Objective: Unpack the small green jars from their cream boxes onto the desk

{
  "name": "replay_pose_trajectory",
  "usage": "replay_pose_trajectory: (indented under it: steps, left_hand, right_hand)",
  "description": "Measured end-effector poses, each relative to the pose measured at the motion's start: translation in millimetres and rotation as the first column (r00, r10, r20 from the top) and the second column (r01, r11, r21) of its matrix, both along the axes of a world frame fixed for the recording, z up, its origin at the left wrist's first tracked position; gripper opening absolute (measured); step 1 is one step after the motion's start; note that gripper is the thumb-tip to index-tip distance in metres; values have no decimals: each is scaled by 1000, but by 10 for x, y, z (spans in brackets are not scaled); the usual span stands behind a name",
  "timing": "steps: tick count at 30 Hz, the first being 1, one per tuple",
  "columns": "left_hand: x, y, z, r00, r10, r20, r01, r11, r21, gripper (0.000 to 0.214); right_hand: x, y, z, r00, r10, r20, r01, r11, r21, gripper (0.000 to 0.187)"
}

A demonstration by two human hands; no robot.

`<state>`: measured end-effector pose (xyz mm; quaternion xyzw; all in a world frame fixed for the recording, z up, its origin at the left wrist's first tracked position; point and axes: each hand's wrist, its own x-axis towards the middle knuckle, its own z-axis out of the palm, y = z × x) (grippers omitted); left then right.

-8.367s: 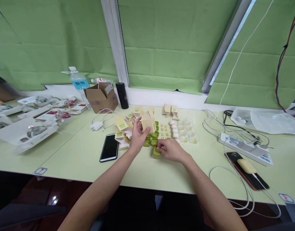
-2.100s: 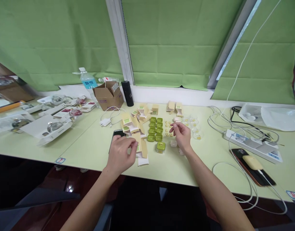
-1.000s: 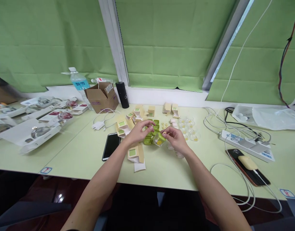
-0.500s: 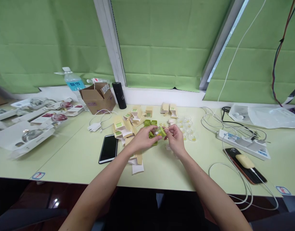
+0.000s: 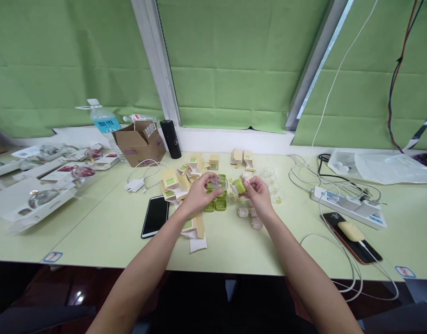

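Note:
My left hand (image 5: 199,192) pinches a clear plastic cover (image 5: 219,182) above several small square green cups (image 5: 220,204). In my right hand (image 5: 261,195) is another small green cup (image 5: 240,186), tilted, with a whitish part on its left side. The two held pieces are apart. Below my right hand lie several small pale pinkish blocks (image 5: 257,223). Little yellow pieces (image 5: 233,196) lie between the hands, partly hidden. More clear plastic covers (image 5: 276,198) with yellow spots sit to the right of my right hand.
Opened small cardboard boxes (image 5: 171,181) and a phone (image 5: 155,216) are on the left. Behind them stand a brown carton (image 5: 140,144) and a black bottle (image 5: 170,139). On the right are a power strip (image 5: 348,207), loose cables and a second phone (image 5: 366,250).
The hands have moved apart. The clear cover, formerly together with the green cup, is now separate in my left hand; the cup has gone right with my right hand.

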<state>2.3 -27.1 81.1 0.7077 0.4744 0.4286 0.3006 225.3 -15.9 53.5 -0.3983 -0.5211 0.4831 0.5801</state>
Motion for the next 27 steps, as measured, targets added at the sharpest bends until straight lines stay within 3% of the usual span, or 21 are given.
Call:
replay_pose_trajectory:
  steps: [5, 9, 14, 18, 22, 27]
  left_hand:
    - [-43, 67, 1, 964, -9, 265, 19, 999, -34, 58]
    - [-31, 71, 8, 962, 7, 271, 12, 998, -69, 63]
    - [8, 63, -13, 968, -15, 251, 41, 994, -100, 62]
    - [42, 91, -13, 985, -12, 170, 20, 999, -44, 50]
    - [171, 92, 137, 998, 35, -42, -32, 996, 86, 40]
    - [587, 63, 428, 973, -132, -187, 153, 983, 101, 42]
  right_hand:
    - [-52, -99, -40, 930, 184, 317, -192, 981, -8, 32]
    - [-50, -141, -68, 838, 213, 502, -235, 972, -19, 20]
    - [-53, -171, -17, 774, 283, 567, -303, 951, -62, 15]
    - [-111, -260, 44, 736, 376, 563, -403, 912, -81, 15]
    - [-210, -368, 51, 693, 453, 561, -504, 861, -73, 13]
    - [-330, -432, -11, 679, 442, 586, -519, 854, -41, 11]
